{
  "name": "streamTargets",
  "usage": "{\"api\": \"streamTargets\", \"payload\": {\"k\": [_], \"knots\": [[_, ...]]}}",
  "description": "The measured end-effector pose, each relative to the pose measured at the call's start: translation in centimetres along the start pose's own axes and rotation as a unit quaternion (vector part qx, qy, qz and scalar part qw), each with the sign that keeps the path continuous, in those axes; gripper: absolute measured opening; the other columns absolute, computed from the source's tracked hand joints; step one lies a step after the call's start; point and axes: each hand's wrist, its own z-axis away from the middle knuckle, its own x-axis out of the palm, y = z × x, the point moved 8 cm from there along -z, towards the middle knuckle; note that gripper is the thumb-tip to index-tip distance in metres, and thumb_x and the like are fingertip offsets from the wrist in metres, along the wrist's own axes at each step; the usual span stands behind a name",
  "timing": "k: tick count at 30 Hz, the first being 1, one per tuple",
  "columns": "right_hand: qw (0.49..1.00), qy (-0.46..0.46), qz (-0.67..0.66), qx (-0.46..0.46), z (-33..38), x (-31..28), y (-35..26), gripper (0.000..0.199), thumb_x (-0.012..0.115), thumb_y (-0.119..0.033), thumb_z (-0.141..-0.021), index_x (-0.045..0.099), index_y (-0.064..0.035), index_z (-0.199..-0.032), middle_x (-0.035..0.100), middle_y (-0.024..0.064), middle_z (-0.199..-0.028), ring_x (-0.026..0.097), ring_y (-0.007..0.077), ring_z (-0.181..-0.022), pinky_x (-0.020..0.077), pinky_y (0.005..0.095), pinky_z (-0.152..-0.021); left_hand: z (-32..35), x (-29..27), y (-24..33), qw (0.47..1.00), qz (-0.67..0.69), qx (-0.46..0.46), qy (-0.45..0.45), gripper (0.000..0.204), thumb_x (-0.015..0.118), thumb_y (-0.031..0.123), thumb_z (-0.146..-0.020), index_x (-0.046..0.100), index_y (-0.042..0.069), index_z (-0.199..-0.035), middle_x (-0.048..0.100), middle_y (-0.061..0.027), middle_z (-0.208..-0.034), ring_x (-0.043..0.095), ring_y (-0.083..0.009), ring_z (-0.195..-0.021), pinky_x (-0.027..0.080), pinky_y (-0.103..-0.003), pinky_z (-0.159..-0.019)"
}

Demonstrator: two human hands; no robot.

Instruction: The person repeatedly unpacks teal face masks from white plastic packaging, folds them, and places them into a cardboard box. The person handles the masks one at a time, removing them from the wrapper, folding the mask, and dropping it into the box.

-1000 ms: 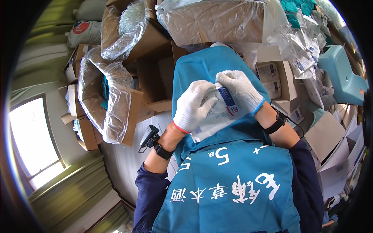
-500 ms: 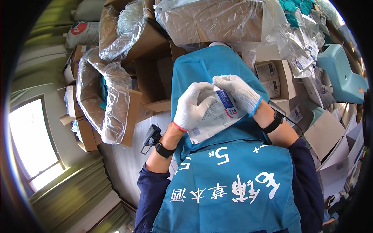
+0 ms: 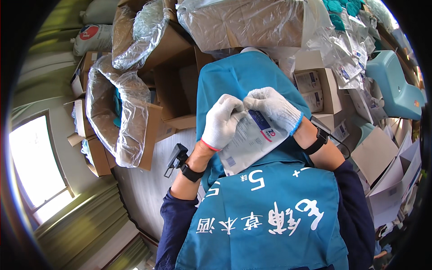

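A flat white plastic pouch [image 3: 246,143] with a blue and red printed panel hangs over my lap, tilted. My left hand [image 3: 222,121], in a white knit glove with a red cuff, pinches its far edge. Right beside it, my right hand [image 3: 274,110], gloved in white with a blue cuff, grips the same edge with thumb and fingers together. The fingertips of both hands nearly meet, and the bit of edge between them is mostly hidden. A blue apron [image 3: 270,202] lies beneath the pouch.
Plastic-lined cartons [image 3: 139,130] stand to the left, with an open brown box [image 3: 180,90] beside them. An open carton [image 3: 330,90] at right holds similar pouches. Beyond it lie a heap of clear bags [image 3: 346,58] and a light blue plastic stool [image 3: 391,85].
My left fingers have closed in on the pouch's far edge next to my right fingers. The pouch's lower end has dropped slightly toward me, showing more of its front.
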Motion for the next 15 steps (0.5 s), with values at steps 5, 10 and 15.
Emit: {"api": "streamTargets", "payload": {"k": [5, 10, 15], "knots": [[0.999, -0.001, 0.023, -0.026, 0.0, 0.3, 0.0, 0.021, 0.065, -0.021, -0.096, 0.069, -0.0023, -0.087, 0.062, -0.0018, -0.077, 0.053, 0.0053, -0.07, 0.0462, 0.0237, -0.065, 0.3, -0.2, 2.2, 0.998, -0.012, 0.035, -0.042, 0.015, 0.068, -0.008, -0.082, 0.059, 0.001, -0.091, 0.059, -0.008, -0.086, 0.06, -0.0207, -0.076, 0.049, -0.029, -0.072], [0.991, 0.082, 0.089, -0.05, 0.8, -0.8, -2.0, 0.023, 0.065, -0.023, -0.094, 0.07, -0.002, -0.086, 0.063, -0.0004, -0.076, 0.055, 0.0065, -0.071, 0.0476, 0.0247, -0.067, 0.6, -1.6, -0.9, 0.98, 0.056, -0.187, 0.027, 0.011, 0.068, 0.003, -0.089, 0.06, -0.001, -0.096, 0.062, -0.0066, -0.084, 0.059, -0.0115, -0.078, 0.05, -0.026, -0.074], [0.95, 0.133, 0.231, -0.161, 1.3, -0.6, -3.7, 0.021, 0.066, -0.019, -0.091, 0.069, 0.0014, -0.09, 0.067, 0.0121, -0.074, 0.062, 0.0164, -0.067, 0.0497, 0.0311, -0.066, 0.2, -0.3, -0.1, 0.989, -0.053, -0.141, -0.013, 0.024, 0.07, 0.019, -0.088, 0.069, -0.003, -0.095, 0.068, -0.0074, -0.082, 0.062, -0.0112, -0.078, 0.052, -0.027, -0.073]]}}
